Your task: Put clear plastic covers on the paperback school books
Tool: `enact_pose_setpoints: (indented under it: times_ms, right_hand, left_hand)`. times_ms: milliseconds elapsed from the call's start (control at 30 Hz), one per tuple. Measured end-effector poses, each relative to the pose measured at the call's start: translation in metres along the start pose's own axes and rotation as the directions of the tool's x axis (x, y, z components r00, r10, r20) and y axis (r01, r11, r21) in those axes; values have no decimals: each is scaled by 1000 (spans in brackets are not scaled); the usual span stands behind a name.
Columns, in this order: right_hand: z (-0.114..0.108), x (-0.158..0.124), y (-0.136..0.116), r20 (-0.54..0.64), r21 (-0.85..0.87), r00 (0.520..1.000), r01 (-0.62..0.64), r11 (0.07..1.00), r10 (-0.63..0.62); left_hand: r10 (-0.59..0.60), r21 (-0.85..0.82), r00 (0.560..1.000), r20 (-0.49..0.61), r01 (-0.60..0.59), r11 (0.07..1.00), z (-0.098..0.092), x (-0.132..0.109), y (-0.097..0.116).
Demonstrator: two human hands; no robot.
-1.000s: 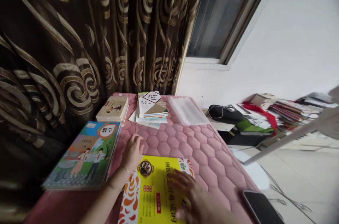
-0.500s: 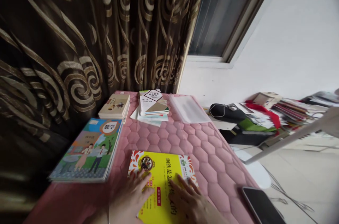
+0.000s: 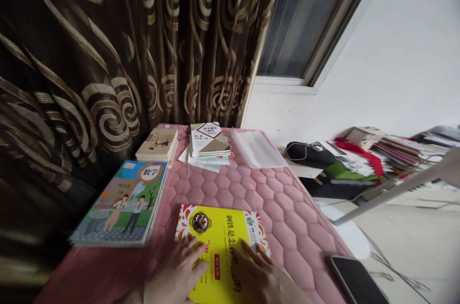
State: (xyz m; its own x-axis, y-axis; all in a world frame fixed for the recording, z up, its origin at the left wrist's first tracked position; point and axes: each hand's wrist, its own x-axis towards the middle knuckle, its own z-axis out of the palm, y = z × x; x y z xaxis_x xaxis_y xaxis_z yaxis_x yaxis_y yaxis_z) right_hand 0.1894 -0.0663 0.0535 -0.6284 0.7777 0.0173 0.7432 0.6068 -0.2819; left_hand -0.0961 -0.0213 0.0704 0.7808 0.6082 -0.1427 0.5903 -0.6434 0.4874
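Observation:
A yellow book (image 3: 220, 237) with an orange-and-white border lies flat on the pink quilted table cover (image 3: 251, 193) near the front edge. My left hand (image 3: 179, 273) rests flat on its lower left part, fingers spread. My right hand (image 3: 264, 277) lies flat on its lower right part, fingers pointing toward the title. Neither hand grips anything. To the left lies a stack of illustrated textbooks (image 3: 124, 203).
At the far end sit a tan book stack (image 3: 158, 144), a green-and-white book stack (image 3: 209, 140) and a clear plastic folder (image 3: 256, 148). A dark phone (image 3: 359, 281) lies at the table's right front corner. A brown swirl-patterned curtain (image 3: 108, 54) hangs along the left. Cluttered books and a black pouch (image 3: 311, 152) lie on the right.
My left hand drew back from the bare cover beyond the book onto the yellow book's lower left. The book now shows further from me. My right hand stays on it.

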Motion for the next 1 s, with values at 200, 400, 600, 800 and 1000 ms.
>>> enact_pose_setpoints:
  times_ms: [200,400,600,800,1000]
  right_hand:
    - [-11,0,-4,-14,28,999,34,999,-34]
    - [-38,8,-19,52,148,993,93,985,-102]
    - [-55,15,-11,-130,-70,984,-134,989,124]
    - [-73,44,14,-414,-273,902,-249,929,121]
    - [-88,76,28,-594,-274,795,-341,899,120]
  left_hand:
    - [-13,4,1000,9,12,1000,-15,-5,10]
    - [-17,91,997,-74,24,996,-32,-7,22]
    - [-204,-251,907,-368,114,961,-44,11,0]
    - [-556,-723,643,-527,5,691,-32,46,-29]
    - [-601,-778,568,-562,-116,617,-21,84,-49]
